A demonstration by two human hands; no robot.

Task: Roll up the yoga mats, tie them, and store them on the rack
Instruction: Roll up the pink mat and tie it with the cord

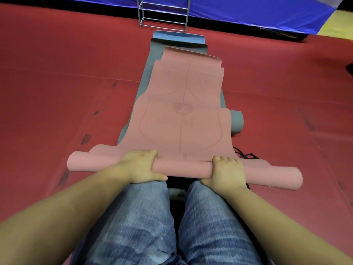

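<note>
1. Our left hand (142, 166) and right hand (227, 174) curl over the pink roll (183, 169), gripping it just before our knees
2. We keep pressure even so the edges stay flush
3. The flat pink mat (183, 111) stretches toward the rack (164, 14)

Matt pink mat (183, 119), shiny metal rack (164, 14).

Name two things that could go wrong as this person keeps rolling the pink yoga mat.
1. The pink roll is already uneven, its ends stepped, so it may telescope further.
2. The left hand and right hand grip near the middle, leaving the ends loose.
3. Pink mat lies on a grey mat, which may drag.
</note>
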